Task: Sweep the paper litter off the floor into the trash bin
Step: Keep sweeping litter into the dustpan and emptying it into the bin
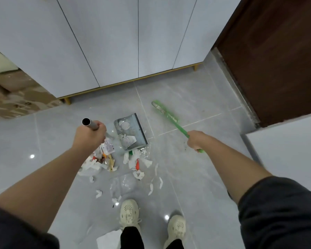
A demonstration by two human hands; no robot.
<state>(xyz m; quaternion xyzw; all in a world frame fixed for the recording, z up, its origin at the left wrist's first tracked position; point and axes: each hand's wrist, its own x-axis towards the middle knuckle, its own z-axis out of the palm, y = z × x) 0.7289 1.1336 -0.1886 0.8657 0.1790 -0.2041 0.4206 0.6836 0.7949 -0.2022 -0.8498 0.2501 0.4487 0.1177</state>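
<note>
Head view: my left grip [92,136] clamps the dustpan handle [90,124], my right grip [196,141] the green broom [166,114]. Paper litter [133,159] lies between them; open tile beyond, cabinet [115,42] ahead.

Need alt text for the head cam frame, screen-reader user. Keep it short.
Seen from above, a person's left hand grips a dustpan's metal handle while the right hand holds a green broom, beside torn paper litter scattered on grey floor tiles. A few scraps already lie in the dustpan.
</note>
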